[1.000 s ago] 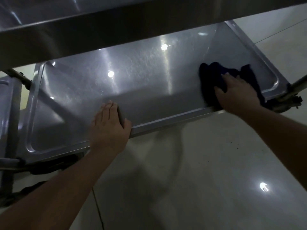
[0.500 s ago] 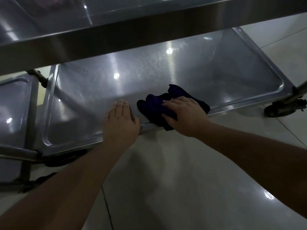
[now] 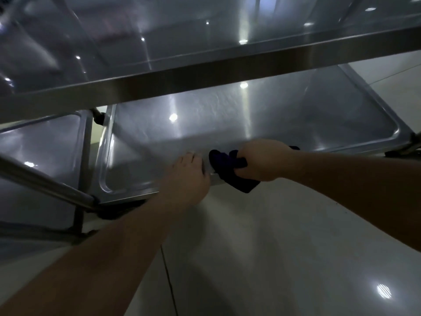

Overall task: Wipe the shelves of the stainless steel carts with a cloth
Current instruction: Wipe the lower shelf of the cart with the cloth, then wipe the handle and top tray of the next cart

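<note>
Glossy steel shelf (image 3: 262, 124), dark soft cloth (image 3: 230, 169)

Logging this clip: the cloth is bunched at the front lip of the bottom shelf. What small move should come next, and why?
Probably sweep the dark cloth back onto the bottom shelf, toward its far right corner. The right hand grips it, draped over the front rim, beside the left hand resting on that rim, while the broad pan beyond lies open to wipe.
</note>
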Tool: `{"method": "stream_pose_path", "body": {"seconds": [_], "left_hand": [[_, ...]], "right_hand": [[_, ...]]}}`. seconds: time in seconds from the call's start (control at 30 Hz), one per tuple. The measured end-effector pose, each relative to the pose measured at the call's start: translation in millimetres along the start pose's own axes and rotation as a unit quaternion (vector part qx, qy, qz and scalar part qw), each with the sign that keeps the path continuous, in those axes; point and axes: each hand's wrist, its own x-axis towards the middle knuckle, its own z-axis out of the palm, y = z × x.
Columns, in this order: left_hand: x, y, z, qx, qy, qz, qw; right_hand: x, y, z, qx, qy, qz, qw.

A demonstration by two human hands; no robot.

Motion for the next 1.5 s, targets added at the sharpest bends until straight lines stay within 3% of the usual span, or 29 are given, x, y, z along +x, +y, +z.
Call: {"method": "stream_pose_path", "body": {"seconds": [0.13, 0.33, 0.7, 1.03, 1.5], "left_hand": [[-14, -12, -8, -0.002, 0.018, 0.02, 1.0], [-42, -24, -18, -0.02, 0.001, 0.019, 1.0], [-187, -14, -63, -0.053, -0.202, -0.055, 0.976], [-310, -17, -236, -0.106, -0.247, -0.128, 0.955], [-414, -117, -550, -0.134, -0.117, -0.212, 0.961]], "right_hand": [[-6, -12, -9, -0.051, -0.088, -0.004, 0.995], [-20, -39, 1, -0.037, -0.173, 0.021, 0.984], [-133, -96, -4, 0.083, -0.355, 0.099, 0.926], [-225, -241, -148, 0.127, -0.372, 0.116, 0.912], [-234, -475, -447, 0.123, -0.256, 0.116, 0.952]]}}
